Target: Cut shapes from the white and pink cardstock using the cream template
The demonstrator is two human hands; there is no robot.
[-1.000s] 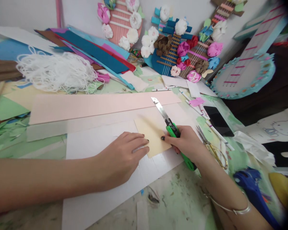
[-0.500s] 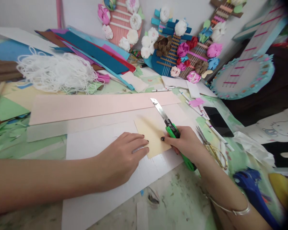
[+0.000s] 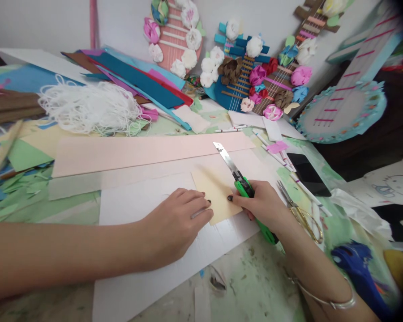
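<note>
Table (image 3: pixel 255 277) was paint-stained, pale green. On it lay a white board (image 3: pixel 147 286), a long pink sheet (image 3: pixel 137 150), a tangle of white string (image 3: pixel 94 107), stacked coloured paper sheets (image 3: pixel 144 82), green scraps (image 3: pixel 16 188), gold-handled scissors (image 3: pixel 302 214), a black phone (image 3: pixel 309 172) and striped sticks (image 3: pixel 275 154).

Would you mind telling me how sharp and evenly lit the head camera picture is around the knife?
Head view: soft, even light; the utility knife and right hand are sharp, its blade faintly glinting. Edges bow from wide-angle distortion, and the right corners darken and blur, smearing the blue tool.
</note>
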